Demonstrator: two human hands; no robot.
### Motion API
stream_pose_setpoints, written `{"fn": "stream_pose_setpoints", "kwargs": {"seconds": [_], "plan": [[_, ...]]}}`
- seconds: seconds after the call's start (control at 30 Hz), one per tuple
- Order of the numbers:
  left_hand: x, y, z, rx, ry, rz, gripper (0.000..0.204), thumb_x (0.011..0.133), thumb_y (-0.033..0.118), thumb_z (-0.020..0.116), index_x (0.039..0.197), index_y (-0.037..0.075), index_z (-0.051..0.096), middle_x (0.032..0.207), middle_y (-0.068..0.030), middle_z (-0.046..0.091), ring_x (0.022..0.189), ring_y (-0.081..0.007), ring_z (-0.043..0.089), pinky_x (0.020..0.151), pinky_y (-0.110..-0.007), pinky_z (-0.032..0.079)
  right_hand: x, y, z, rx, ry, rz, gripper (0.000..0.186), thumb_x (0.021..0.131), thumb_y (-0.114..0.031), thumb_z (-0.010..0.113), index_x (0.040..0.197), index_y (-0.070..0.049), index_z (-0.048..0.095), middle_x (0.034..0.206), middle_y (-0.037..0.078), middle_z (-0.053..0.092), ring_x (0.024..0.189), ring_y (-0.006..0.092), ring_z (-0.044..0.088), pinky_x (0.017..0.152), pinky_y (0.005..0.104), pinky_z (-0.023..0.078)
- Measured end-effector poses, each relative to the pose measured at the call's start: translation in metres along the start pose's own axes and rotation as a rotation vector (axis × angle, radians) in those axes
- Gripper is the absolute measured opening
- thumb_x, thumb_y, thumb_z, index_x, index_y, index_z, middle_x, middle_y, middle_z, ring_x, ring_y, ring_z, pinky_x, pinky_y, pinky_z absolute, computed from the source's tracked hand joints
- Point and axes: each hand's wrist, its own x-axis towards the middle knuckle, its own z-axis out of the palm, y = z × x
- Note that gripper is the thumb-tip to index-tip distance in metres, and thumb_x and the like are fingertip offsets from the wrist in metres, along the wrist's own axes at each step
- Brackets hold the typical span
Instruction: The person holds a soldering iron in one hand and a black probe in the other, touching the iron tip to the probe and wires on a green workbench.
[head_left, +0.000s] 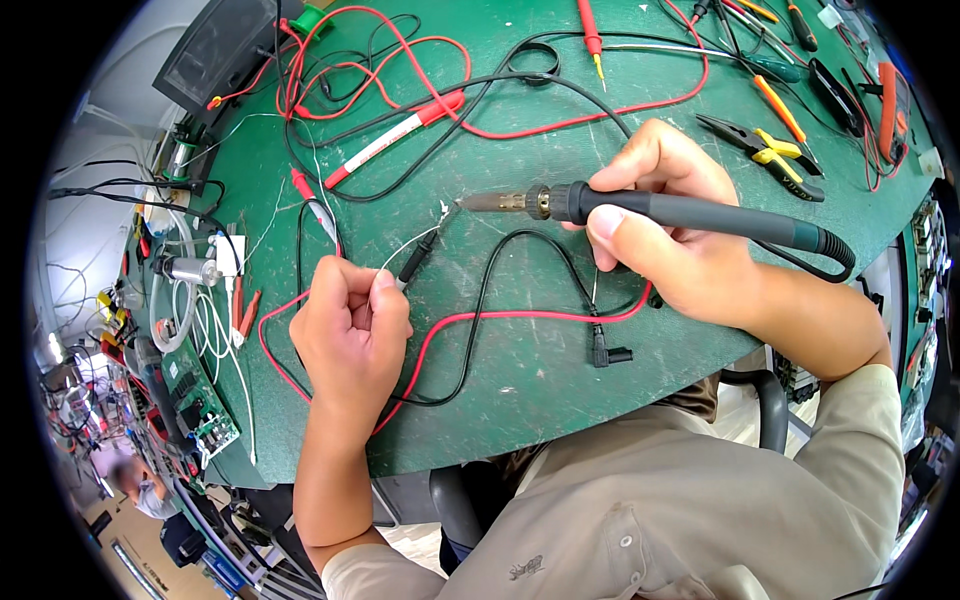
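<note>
My right hand (672, 232) grips a black-handled soldering iron (690, 212) lying almost level, its metal tip pointing left. The tip meets the end of a thin white wire (418, 240) and a black probe lead (418, 258) near the middle of the green mat (520, 400). My left hand (348, 325) is closed in a fist, pinching that thin wire at its near end, just below and left of the tip. Red and black cables loop on the mat between the two hands.
Yellow-handled pliers (768, 150), screwdrivers and cutters lie at the far right. A red marker pen (392, 138) and a red probe (590, 32) lie farther back. A dark box (215, 52) stands at the back left. Circuit boards (200, 410) and wires crowd the left edge.
</note>
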Motion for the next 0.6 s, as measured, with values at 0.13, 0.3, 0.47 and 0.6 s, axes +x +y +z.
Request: {"fn": "stream_pose_setpoints", "kwargs": {"seconds": [0.13, 0.3, 0.47, 0.6], "plan": [[0.002, -0.008, 0.000, 0.081, 0.020, 0.066, 0.017, 0.091, -0.002, 0.064, 0.081, 0.001, 0.050, 0.063, -0.0002, 0.057, 0.053, -0.0005, 0.048, 0.047, -0.020, 0.039, 0.003, -0.002, 0.000, -0.111, -0.084, 0.011, 0.016, 0.094, -0.002, 0.062, 0.105, -0.004, 0.051, 0.093, 0.015, 0.070, 0.069, 0.0074, 0.062, 0.062, 0.0237, 0.052], [0.006, -0.007, -0.003, 0.120, 0.001, 0.090, 0.017, 0.095, -0.001, 0.060, 0.082, 0.002, 0.050, 0.062, 0.0000, 0.055, 0.053, -0.0019, 0.050, 0.047, -0.019, 0.038, 0.007, 0.001, 0.005, -0.128, -0.080, -0.016, 0.016, 0.094, -0.001, 0.062, 0.106, -0.004, 0.051, 0.093, 0.014, 0.069, 0.070, 0.0074, 0.063, 0.062, 0.0232, 0.052], [0.009, -0.003, -0.004, 0.172, -0.002, 0.090, 0.018, 0.095, 0.000, 0.060, 0.080, 0.002, 0.051, 0.061, -0.0007, 0.057, 0.052, -0.0031, 0.056, 0.047, -0.019, 0.040, 0.010, 0.006, 0.008, -0.165, -0.081, -0.036, 0.017, 0.094, -0.002, 0.063, 0.106, -0.004, 0.052, 0.093, 0.012, 0.068, 0.073, 0.0075, 0.064, 0.063, 0.0233, 0.052], [0.009, -0.004, -0.004, 0.262, 0.001, 0.142, 0.019, 0.094, 0.000, 0.062, 0.079, 0.002, 0.051, 0.060, -0.0003, 0.057, 0.051, -0.0030, 0.055, 0.046, -0.019, 0.040, 0.011, 0.004, 0.011, -0.146, -0.090, 0.023, 0.017, 0.095, -0.002, 0.064, 0.106, -0.004, 0.052, 0.092, 0.010, 0.067, 0.073, 0.0074, 0.064, 0.063, 0.0231, 0.052]]}}
